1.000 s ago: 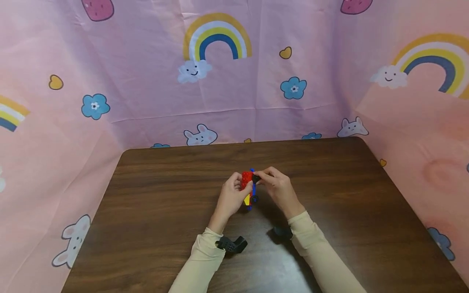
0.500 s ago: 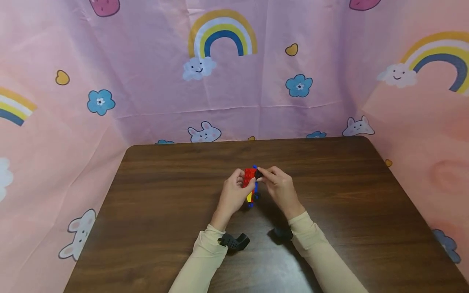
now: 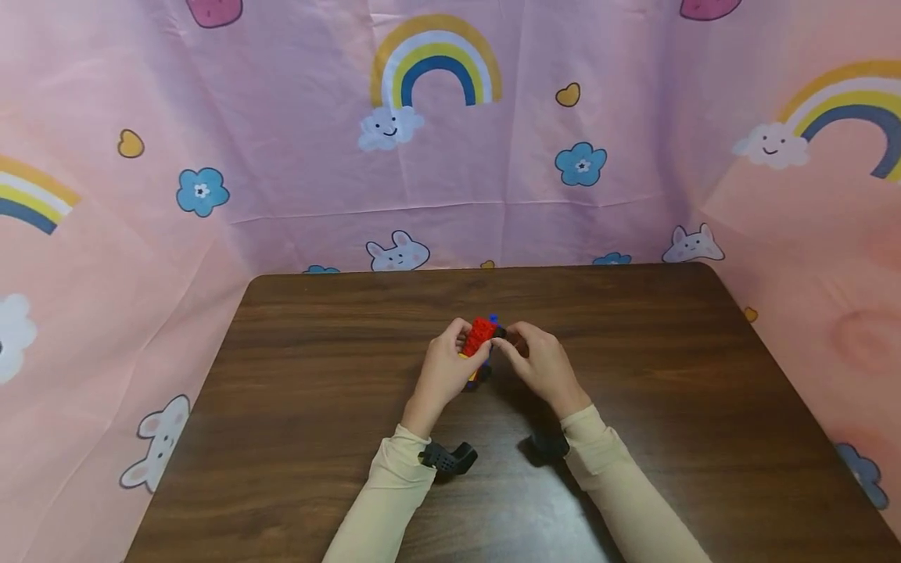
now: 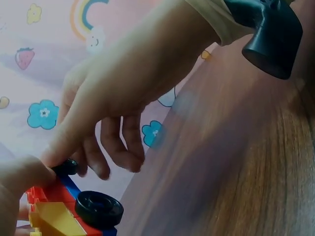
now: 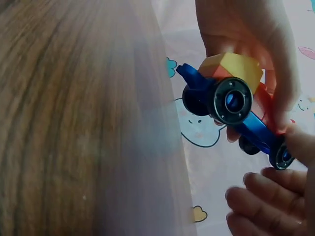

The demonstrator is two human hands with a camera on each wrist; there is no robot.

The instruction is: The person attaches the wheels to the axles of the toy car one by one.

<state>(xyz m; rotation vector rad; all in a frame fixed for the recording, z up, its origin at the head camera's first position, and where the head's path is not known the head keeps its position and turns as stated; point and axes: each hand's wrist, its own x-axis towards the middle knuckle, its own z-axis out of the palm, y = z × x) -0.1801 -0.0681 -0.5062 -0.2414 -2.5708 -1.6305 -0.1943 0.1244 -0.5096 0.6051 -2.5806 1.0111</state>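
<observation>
My left hand (image 3: 442, 377) grips a toy car (image 3: 479, 335) built of bricks, held above the table. Red studded bricks make up its top, and a yellow sloped brick (image 4: 58, 219) sits at the near end. Black wheels, one of them a near wheel (image 5: 230, 101), are fitted along a blue base (image 5: 258, 132). At the far end my right hand (image 3: 543, 366) has its thumb and index finger at a black wheel (image 5: 281, 155), thumb on one edge and index finger by the other. The other fingers of that hand are loosely bent. Left fingers hide part of the bricks.
Both hands are over a dark wooden table (image 3: 338, 422). A patterned pink and purple cloth (image 3: 296, 133) hangs behind and at both sides. Each wrist wears a black camera mount (image 3: 450, 458).
The toy car has tilted, its near end swinging left. My right index finger has drawn back from over the far wheel, while the thumb stays by it. The head view has shifted slightly.
</observation>
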